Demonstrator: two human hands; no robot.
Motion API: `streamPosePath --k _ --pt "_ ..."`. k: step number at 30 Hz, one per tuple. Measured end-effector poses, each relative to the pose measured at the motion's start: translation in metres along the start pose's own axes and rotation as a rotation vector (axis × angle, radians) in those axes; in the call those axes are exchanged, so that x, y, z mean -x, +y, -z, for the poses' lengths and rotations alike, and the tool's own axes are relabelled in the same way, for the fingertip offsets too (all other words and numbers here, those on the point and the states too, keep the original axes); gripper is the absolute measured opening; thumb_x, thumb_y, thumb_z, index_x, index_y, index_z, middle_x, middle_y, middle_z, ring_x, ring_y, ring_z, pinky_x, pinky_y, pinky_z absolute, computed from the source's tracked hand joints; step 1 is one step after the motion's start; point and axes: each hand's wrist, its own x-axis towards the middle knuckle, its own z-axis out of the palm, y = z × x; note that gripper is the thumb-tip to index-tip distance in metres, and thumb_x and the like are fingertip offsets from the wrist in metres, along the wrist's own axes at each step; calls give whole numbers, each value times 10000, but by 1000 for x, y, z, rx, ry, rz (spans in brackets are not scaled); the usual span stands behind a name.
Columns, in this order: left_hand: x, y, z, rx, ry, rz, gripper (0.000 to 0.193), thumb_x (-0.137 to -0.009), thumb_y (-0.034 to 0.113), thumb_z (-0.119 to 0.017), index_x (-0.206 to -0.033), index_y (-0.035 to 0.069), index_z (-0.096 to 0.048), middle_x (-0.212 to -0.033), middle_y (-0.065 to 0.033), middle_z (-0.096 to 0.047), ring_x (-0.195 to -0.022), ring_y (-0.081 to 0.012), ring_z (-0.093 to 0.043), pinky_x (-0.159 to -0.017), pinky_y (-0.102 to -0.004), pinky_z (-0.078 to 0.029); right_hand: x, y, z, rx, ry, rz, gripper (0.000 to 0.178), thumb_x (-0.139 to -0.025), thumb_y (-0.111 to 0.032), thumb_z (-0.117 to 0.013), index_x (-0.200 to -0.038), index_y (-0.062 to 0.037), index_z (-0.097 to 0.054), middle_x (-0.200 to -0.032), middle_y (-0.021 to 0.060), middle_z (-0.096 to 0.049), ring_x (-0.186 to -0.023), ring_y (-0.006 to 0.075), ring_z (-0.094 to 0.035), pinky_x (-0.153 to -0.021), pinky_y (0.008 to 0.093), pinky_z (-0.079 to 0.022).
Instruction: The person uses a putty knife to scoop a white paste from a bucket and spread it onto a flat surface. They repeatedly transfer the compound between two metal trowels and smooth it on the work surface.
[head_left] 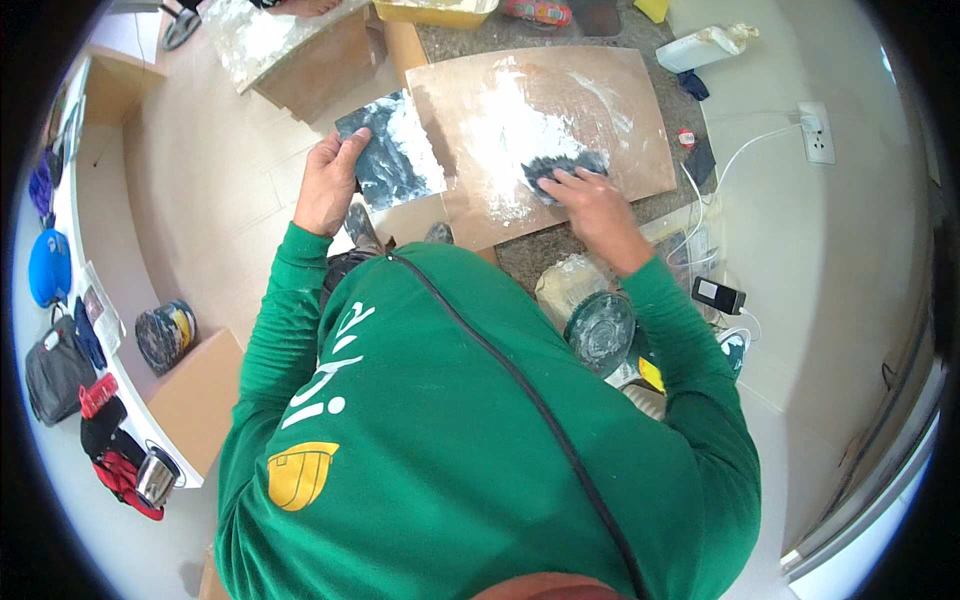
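Note:
My left hand [326, 183] grips a dark, flat, roughly square sheet [385, 165] by its left edge, thumb on top. White powder or paste streaks its face and coats its right side, which reaches the left edge of a brown board [640, 150]. On the board lies a broad patch of white material [500, 135], thinning toward the right. My right hand [592, 205] presses its fingers on a dark, flat piece [565, 165] smeared with white, over the right part of that patch. Whether it is a pad or a scraper I cannot make out.
The board lies on a speckled stone counter [545, 255]. Near my right forearm stand a white-smeared tub [570, 282] and a round green lid [600, 333]. A white bottle [700, 48], a white cable [745, 150] and a phone-like device [718, 295] are farther right. A yellow tray [435, 12] sits at the far edge.

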Motion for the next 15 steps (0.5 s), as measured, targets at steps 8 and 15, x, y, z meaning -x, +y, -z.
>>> streamPosePath --k 8,15 --pt "-32 15 1 49 -218 -28 267 -1053 290 -577 -1096 39 -657 -865 13 -689 -722 -48 -619 -654 -221 -496 -29 8 -28 62 83 -31 529 -886 26 -523 -1373 -147 -636 -1390 157 -625 -1275 394 -584 -1084 478 -473" --pt "-57 0 -20 486 -298 252 280 -1054 253 -558 -1190 21 -639 -1044 -49 -724 -863 -146 -705 -815 -313 -578 11 -45 40 -416 77 -449 461 -934 -32 -559 -1384 -110 -625 -1350 191 -649 -1220 401 -626 -1049 408 -478"
